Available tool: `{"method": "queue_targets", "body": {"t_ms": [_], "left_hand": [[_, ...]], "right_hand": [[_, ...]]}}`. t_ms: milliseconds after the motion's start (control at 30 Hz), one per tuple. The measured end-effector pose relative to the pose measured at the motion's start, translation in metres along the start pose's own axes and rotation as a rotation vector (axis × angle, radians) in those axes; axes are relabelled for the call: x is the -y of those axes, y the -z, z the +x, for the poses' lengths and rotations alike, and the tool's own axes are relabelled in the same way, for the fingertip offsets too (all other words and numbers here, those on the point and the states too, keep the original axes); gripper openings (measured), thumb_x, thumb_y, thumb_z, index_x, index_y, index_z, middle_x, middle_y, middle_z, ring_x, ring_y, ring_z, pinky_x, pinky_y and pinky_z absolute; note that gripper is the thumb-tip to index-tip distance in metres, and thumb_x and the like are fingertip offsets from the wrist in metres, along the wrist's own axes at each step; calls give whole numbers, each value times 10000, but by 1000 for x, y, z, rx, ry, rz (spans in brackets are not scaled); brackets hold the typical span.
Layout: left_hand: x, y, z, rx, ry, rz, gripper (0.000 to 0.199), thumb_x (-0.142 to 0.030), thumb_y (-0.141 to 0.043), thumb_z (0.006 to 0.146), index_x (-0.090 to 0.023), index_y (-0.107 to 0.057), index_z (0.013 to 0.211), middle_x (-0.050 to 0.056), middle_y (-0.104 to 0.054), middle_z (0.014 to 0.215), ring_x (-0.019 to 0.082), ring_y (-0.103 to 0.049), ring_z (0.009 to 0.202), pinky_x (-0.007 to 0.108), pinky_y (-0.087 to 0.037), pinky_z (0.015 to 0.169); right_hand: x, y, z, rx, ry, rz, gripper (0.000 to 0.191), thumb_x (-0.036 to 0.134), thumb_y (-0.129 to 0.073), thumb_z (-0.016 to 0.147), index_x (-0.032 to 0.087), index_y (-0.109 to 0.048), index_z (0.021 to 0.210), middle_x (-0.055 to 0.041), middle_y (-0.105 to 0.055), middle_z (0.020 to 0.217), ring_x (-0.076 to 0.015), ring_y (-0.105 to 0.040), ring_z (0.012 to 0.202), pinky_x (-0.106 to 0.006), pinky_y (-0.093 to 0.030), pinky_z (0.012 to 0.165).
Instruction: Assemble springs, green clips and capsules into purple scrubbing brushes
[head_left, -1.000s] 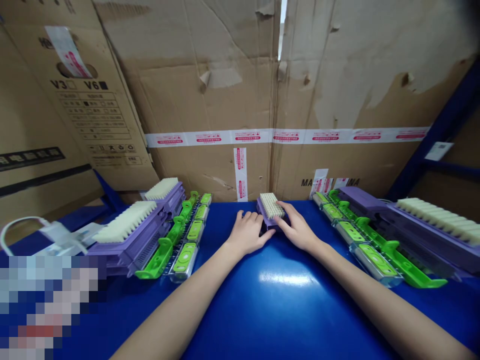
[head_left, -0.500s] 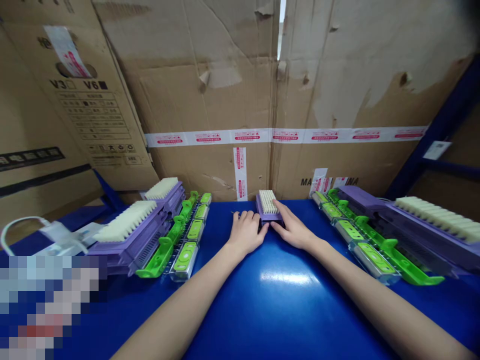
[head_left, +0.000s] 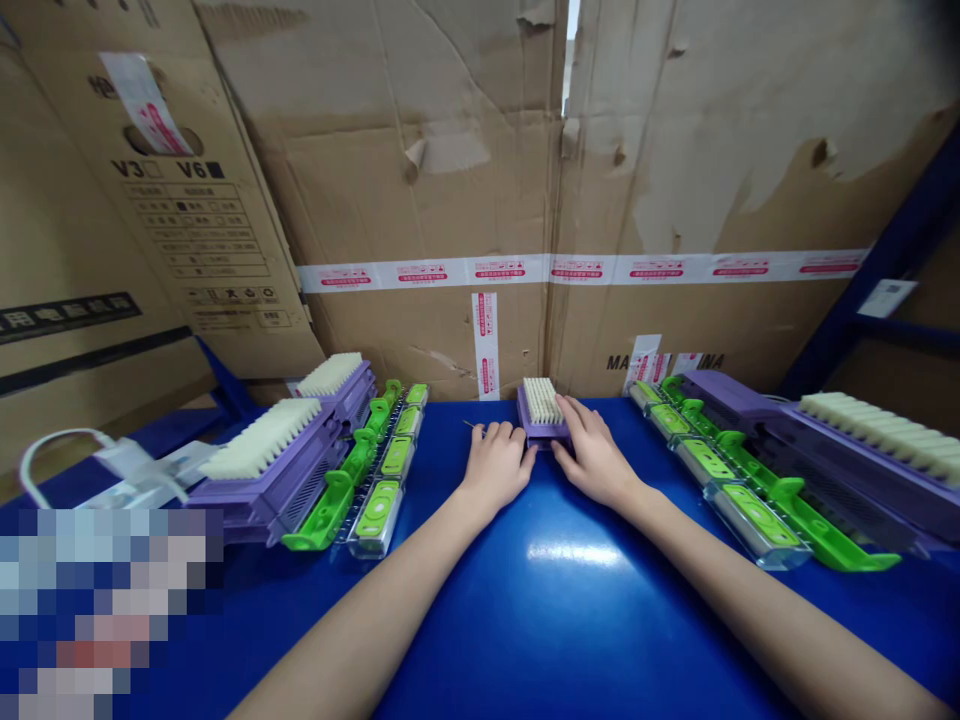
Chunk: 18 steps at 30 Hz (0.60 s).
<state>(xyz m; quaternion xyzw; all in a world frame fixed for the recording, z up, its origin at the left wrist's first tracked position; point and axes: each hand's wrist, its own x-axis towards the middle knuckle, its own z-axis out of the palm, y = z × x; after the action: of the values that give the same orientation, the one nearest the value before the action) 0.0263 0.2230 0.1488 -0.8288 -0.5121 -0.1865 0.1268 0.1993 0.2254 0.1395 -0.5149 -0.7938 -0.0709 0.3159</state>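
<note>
Purple bristled block (head_left: 543,403) was pointed lengthwise away, right edge seemingly touched by the nearer, loosely spread right hand (head_left: 596,455). Whether anything was held by the left hand (head_left: 496,466) couldn't be told.

Centre brush (head_left: 541,405): on table (head_left: 570,640), toward rear edge; cardboard (head_left: 420,200) behind. Left hand (head_left: 496,465): at brush's left, slightly before it; contact unclear. Right hand (head_left: 596,455): against brush's right side. Left of hands, moving outward: left strip (head_left: 379,510), left rail (head_left: 330,505), near brush (head_left: 262,440) with far brush (head_left: 330,375) behind, then plug (head_left: 124,460). Right of hands, outward: right strip (head_left: 754,518), right rail (head_left: 787,490), right brush (head_left: 877,425).
</note>
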Motion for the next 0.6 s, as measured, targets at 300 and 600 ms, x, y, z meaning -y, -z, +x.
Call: {"method": "queue_targets", "body": {"t_ms": [300, 600], "left_hand": [[-2, 1, 0, 2, 4, 4, 271, -339, -391, 904, -169, -602, 919, 83, -609, 932, 240, -537, 915, 399, -350, 810], [-2, -2, 0, -6, 3, 1, 273, -340, -401, 897, -163, -608, 913, 88, -608, 929, 243, -531, 928, 403, -345, 827]], "right_hand": [[56, 75, -11, -183, 149, -175, 461, 288, -418, 864, 173, -406, 1310, -138, -494, 1271, -272, -445, 1176, -491, -322, 1007], [30, 116, -90, -216, -112, -470, 433, 413, -346, 884, 167, -529, 1191, -131, -613, 1079, -312, -561, 967, -459, -422, 805]]}}
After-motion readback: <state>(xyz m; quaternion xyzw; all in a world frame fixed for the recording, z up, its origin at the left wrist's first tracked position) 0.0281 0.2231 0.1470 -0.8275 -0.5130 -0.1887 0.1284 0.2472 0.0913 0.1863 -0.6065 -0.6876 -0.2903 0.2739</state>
